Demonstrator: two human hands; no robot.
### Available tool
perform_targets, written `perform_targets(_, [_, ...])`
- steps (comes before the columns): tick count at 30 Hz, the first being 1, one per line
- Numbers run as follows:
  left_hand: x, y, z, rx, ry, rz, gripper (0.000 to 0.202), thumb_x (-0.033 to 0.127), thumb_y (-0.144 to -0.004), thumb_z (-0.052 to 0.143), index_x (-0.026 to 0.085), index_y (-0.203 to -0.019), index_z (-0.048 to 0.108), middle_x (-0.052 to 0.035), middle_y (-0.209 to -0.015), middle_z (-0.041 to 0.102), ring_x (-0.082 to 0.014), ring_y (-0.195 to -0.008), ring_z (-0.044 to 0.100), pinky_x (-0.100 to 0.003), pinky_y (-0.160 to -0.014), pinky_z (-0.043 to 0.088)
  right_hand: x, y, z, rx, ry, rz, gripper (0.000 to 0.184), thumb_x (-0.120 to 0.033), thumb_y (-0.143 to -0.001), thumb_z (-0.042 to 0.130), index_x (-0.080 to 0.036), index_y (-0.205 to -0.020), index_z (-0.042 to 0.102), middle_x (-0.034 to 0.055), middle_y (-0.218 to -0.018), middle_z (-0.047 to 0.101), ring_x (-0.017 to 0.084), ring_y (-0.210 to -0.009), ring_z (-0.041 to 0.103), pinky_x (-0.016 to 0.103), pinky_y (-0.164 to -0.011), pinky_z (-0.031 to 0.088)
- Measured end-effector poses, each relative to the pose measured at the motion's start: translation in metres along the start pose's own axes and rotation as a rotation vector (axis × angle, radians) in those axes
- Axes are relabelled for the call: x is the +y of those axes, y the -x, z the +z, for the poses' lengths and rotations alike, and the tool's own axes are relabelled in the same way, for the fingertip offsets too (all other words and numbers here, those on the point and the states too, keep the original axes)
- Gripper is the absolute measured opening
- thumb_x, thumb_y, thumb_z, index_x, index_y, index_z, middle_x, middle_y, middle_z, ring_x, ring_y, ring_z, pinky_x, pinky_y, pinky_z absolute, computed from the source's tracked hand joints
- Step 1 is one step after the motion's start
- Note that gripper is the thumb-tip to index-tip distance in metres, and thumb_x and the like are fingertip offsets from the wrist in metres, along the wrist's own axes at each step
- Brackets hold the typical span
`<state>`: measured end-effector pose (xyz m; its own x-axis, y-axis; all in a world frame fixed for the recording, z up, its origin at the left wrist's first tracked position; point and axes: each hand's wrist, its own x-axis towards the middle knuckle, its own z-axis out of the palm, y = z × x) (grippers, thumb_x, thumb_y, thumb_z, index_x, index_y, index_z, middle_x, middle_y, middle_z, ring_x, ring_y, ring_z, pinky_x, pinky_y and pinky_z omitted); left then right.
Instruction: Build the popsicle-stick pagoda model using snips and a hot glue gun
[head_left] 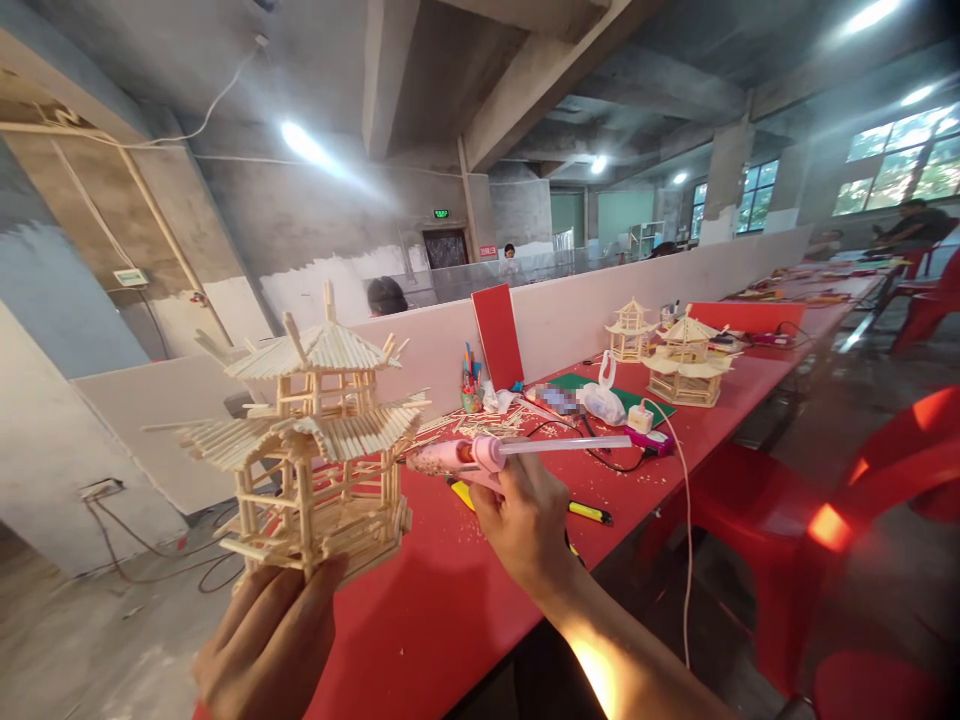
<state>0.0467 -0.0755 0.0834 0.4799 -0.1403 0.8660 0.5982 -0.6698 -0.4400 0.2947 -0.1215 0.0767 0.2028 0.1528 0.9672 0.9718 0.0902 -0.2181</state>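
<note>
My left hand [266, 635] grips the base of a model pavilion [307, 440] built from thin wooden sticks, holding it up over the table's near left part. It has two tiers of stick roofs, with some sticks jutting past the edges. In my right hand [529, 515] is a pink hot glue gun [457, 456], a clear glue stick [566, 444] poking out of its back. The gun's nozzle points left, close to the right side of the pavilion under the lower roof; whether it touches cannot be made out. A yellow utility knife [589, 512] lies beneath my right hand.
Loose sticks [480, 424] and scraps litter the red table [435, 620]. Behind stand a pen cup [472, 398], a plastic bag [602, 403] on a green mat, and two stick pavilions [684, 370]. A white cable [686, 540] hangs over the edge near red chairs [780, 530].
</note>
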Motion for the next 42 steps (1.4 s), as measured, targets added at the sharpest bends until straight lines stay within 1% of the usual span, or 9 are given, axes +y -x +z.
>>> perform_targets(7, [-0.002,-0.002,-0.003,-0.081,-0.01,0.037,0.038,-0.007,-0.075,0.068,0.017,-0.105,0.064,-0.0027,-0.073,0.066,-0.0199,-0.07,0.066,-0.034,-0.075,0.054,0.0,-0.003,-0.002,0.013,-0.036,0.017,0.016,-0.019,-0.089,0.052,-0.02,-0.104,0.059,0.0041,-0.078,0.063,0.019,-0.07,0.059,0.029,-0.056,0.042])
perform_targets(12, [-0.003,0.001,-0.002,-0.059,-0.002,0.011,0.04,-0.008,-0.075,0.066,0.018,-0.106,0.065,-0.0019,-0.072,0.063,-0.0201,-0.07,0.065,-0.035,-0.076,0.054,-0.004,-0.006,-0.001,0.014,-0.039,0.015,0.013,-0.018,-0.089,0.053,-0.02,-0.101,0.057,0.0039,-0.081,0.064,0.019,-0.07,0.059,0.028,-0.056,0.041])
perform_targets(15, [-0.005,0.004,-0.001,-0.051,0.008,0.017,0.037,-0.007,-0.076,0.066,0.018,-0.103,0.067,-0.002,-0.071,0.063,-0.0201,-0.07,0.065,-0.034,-0.076,0.053,-0.006,-0.005,0.0,-0.005,-0.08,0.018,0.018,-0.016,-0.088,0.053,-0.021,-0.104,0.057,0.0041,-0.083,0.064,0.019,-0.073,0.06,0.028,-0.057,0.043])
perform_targets(19, [-0.005,0.002,-0.001,0.034,0.043,0.02,0.032,-0.004,-0.079,0.064,0.019,-0.1,0.068,-0.001,-0.069,0.062,-0.0177,-0.068,0.063,-0.03,-0.073,0.053,-0.007,-0.001,0.0,-0.001,-0.153,0.036,0.028,-0.013,-0.086,0.053,-0.021,-0.113,0.056,0.0044,-0.085,0.064,0.019,-0.072,0.06,0.028,-0.058,0.044])
perform_targets(24, [-0.004,-0.005,-0.002,-0.018,0.06,0.012,0.029,-0.005,-0.077,0.066,0.018,-0.095,0.068,-0.0022,-0.072,0.065,-0.0172,-0.071,0.063,-0.03,-0.075,0.053,-0.004,0.0,-0.003,0.01,-0.173,0.043,0.032,-0.015,-0.088,0.054,-0.022,-0.119,0.056,0.0058,-0.086,0.064,0.02,-0.074,0.062,0.028,-0.059,0.045])
perform_targets(30, [-0.006,-0.003,0.001,0.078,0.106,-0.111,0.029,-0.007,-0.073,0.07,0.016,-0.09,0.07,-0.0019,-0.07,0.065,-0.0141,-0.069,0.062,-0.026,-0.072,0.052,-0.001,0.001,-0.004,0.026,-0.203,0.068,0.024,-0.016,-0.087,0.056,-0.021,-0.11,0.057,0.007,-0.087,0.064,0.021,-0.076,0.063,0.029,-0.059,0.047])
perform_targets(36, [-0.002,-0.012,0.005,0.216,0.026,-0.256,0.023,-0.003,-0.074,0.071,0.017,-0.084,0.071,0.0018,-0.066,0.062,-0.0078,-0.058,0.058,-0.019,-0.061,0.048,-0.002,0.003,0.0,0.044,-0.332,0.207,0.016,-0.023,-0.088,0.058,-0.021,-0.104,0.056,0.0041,-0.08,0.062,0.018,-0.066,0.061,0.027,-0.054,0.047])
perform_targets(39, [0.006,-0.022,0.004,0.223,0.076,-0.39,0.013,0.006,-0.079,0.069,0.018,-0.083,0.069,0.0008,-0.073,0.066,-0.0044,-0.05,0.052,-0.016,-0.047,0.039,-0.003,0.002,0.002,0.011,-0.452,0.29,0.016,-0.026,-0.089,0.06,-0.02,-0.104,0.056,0.0041,-0.079,0.063,0.017,-0.063,0.061,0.026,-0.052,0.047])
perform_targets(42, [0.012,-0.03,0.002,0.174,0.084,-0.522,0.004,0.015,-0.084,0.067,0.018,-0.081,0.069,-0.0013,-0.078,0.069,-0.004,-0.047,0.05,-0.016,-0.042,0.035,-0.006,0.0,0.005,0.006,-0.517,0.304,0.012,-0.026,-0.091,0.062,-0.021,-0.099,0.056,0.0043,-0.08,0.067,0.018,-0.067,0.065,0.026,-0.056,0.049])
